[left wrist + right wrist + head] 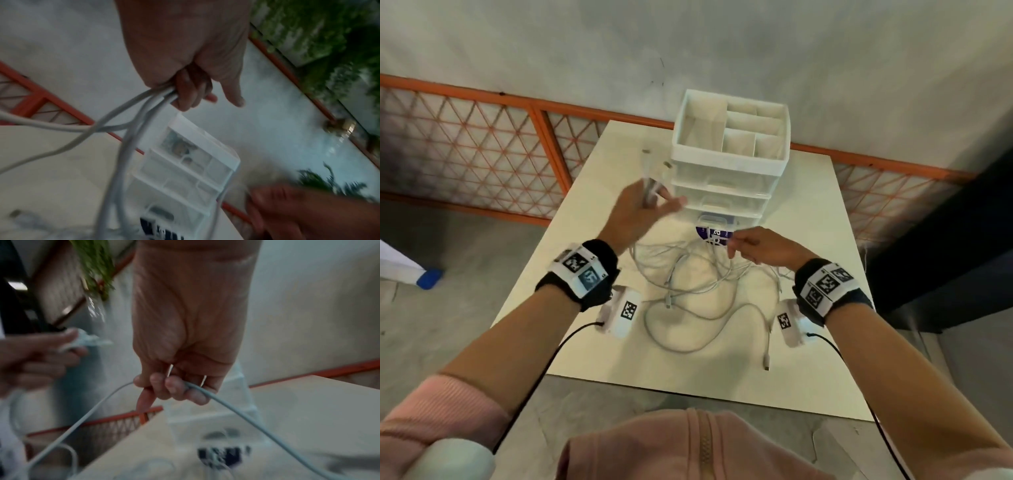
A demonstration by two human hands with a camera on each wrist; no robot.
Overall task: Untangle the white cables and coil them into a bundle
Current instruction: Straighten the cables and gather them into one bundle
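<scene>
A tangle of white cables (pixel 688 291) lies on the cream table (pixel 808 359), with loops toward the front and a plug end at the front right. My left hand (pixel 643 209) is raised above the table's left side and grips several cable ends (pixel 144 104) in its curled fingers; plug tips stick up above it. My right hand (pixel 750 246) is lower, at the tangle's far right, and its curled fingers hold one cable strand (pixel 236 412) that runs down to the heap. The left hand (pixel 41 352) also shows blurred in the right wrist view.
A white drawer organiser (pixel 729 154) with open top compartments stands at the table's far edge, right behind both hands; its lowest drawer shows a dark blue label (pixel 714 234). An orange lattice railing (pixel 482 137) and a grey wall lie beyond. Floor surrounds the table.
</scene>
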